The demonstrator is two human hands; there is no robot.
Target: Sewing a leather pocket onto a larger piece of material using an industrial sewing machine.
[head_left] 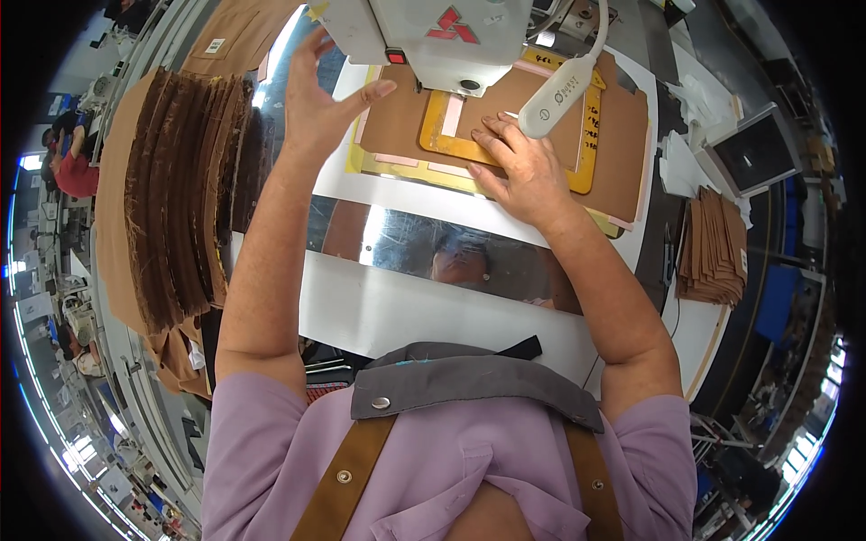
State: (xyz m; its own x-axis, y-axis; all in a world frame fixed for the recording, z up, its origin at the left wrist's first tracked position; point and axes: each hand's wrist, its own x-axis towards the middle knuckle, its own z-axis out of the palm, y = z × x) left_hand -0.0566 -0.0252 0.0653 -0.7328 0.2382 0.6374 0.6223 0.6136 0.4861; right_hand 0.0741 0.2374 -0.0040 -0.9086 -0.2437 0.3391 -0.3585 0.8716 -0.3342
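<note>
Beside the white sewing machine head (448,41), my left hand (325,90) is raised with fingers curved and apart, its fingertips near the machine's left side. My right hand (519,167) rests with spread fingers on a yellow frame (582,178) and the brown fabric panel (622,162) below the machine. Pink strips (397,160) and a yellow backing show under the panel. A white oblong attachment on a cord (555,99) hangs just above my right hand. A polished metal strip (397,239) runs across the near side of the work.
Thick stacks of brown pieces (162,198) stand at left, smaller stacks (708,252) at right. A screen (753,153) and crumpled white sheets (677,162) sit at the back right. A co-worker in red (77,171) is at the far left, among other workstations.
</note>
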